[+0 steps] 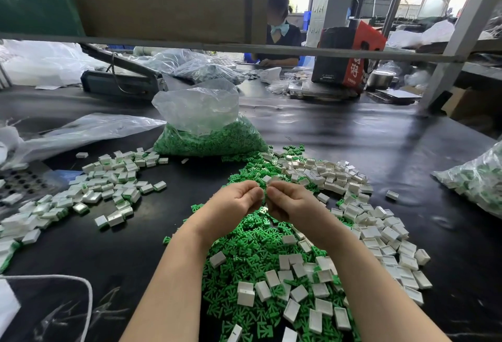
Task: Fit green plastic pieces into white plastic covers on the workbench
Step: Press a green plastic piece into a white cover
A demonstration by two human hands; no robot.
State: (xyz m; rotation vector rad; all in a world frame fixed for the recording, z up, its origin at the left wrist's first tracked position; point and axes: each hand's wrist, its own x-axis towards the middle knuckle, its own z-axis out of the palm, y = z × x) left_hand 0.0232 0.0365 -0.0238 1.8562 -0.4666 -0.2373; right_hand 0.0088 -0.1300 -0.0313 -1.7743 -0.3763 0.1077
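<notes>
- Small piece pinched between both hands above the middle of the dark surface [380,135], hidden by the fingertips; green piece or white cover, cannot tell.
- Left hand [233,203]: fingers curled in, grip narrow, thumb and fingertips meeting those of the other hand.
- Right hand [288,201]: same curled pose, grip narrow on the same hidden piece, thumbs touching or nearly so.
- Loose green pieces [244,257] heaped right under the hands and forearms, spreading toward the near edge.
- Empty white covers [380,233] scattered over and to the right of the green heap, some open side up, some tilted.
- Assembled covers with green showing [108,186] in a separate spread to the left, well apart from the hands.
- Clear plastic bag of green pieces [209,135] just beyond the heap, top open and crumpled.
- Another bag of white-and-green parts [475,181] at the right edge.
- Perforated metal tray [21,184] at the left edge, partly under white covers.
- White cord [68,280] looping at the near left corner.
- Red and black carton [350,53] and a seated person [279,26] at the far side, behind a grey shelf rail [271,49].
</notes>
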